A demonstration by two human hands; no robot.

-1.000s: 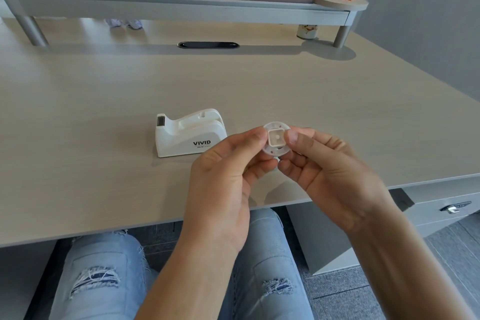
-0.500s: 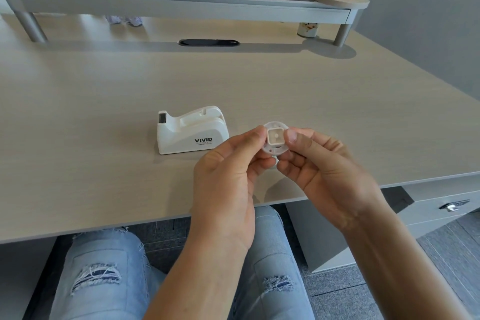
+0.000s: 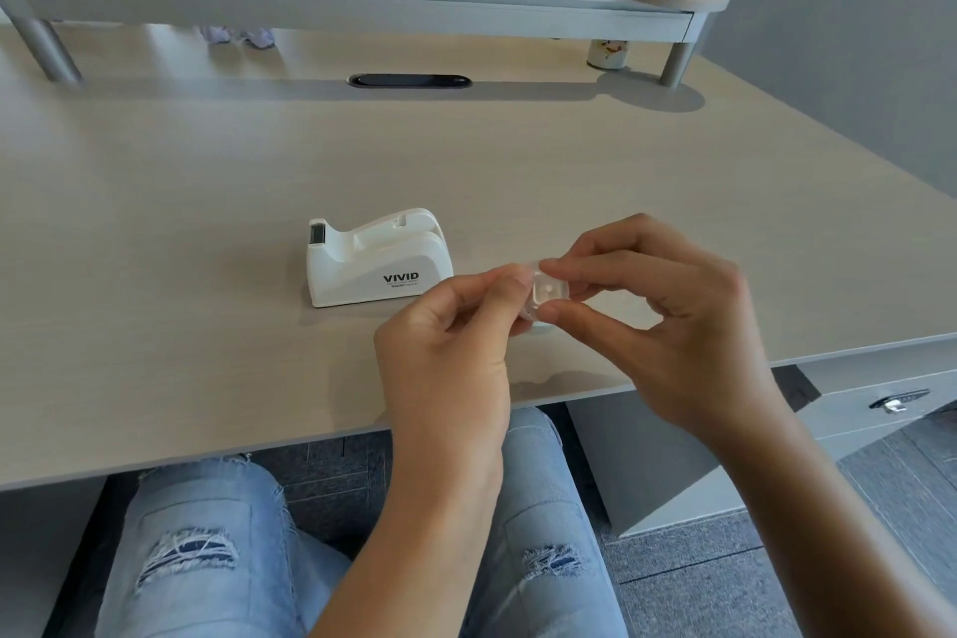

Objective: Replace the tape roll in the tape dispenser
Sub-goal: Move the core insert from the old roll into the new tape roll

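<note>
Just above the desk's (image 3: 207,326) near edge, both hands pinch 1 small clear plastic tape core (image 3: 548,294): the left hand (image 3: 455,342) grips its left side, the right hand (image 3: 668,316) clamps it between thumb and forefinger. Left of them, the white tape dispenser (image 3: 375,259) stands on the desk, its cradle holding no roll.

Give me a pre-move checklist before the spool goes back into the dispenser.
1. Spool gripped by both left hand and right hand: ok.
2. Tape on the spool: cannot tell; it looks bare and translucent.
3. Dispenser upright on the desk: ok.
4. Dispenser cradle empty for loading: ok.
5. Path from hands to dispenser clear: ok.
6. New tape roll within view: not ok, none seen on the desk.
</note>
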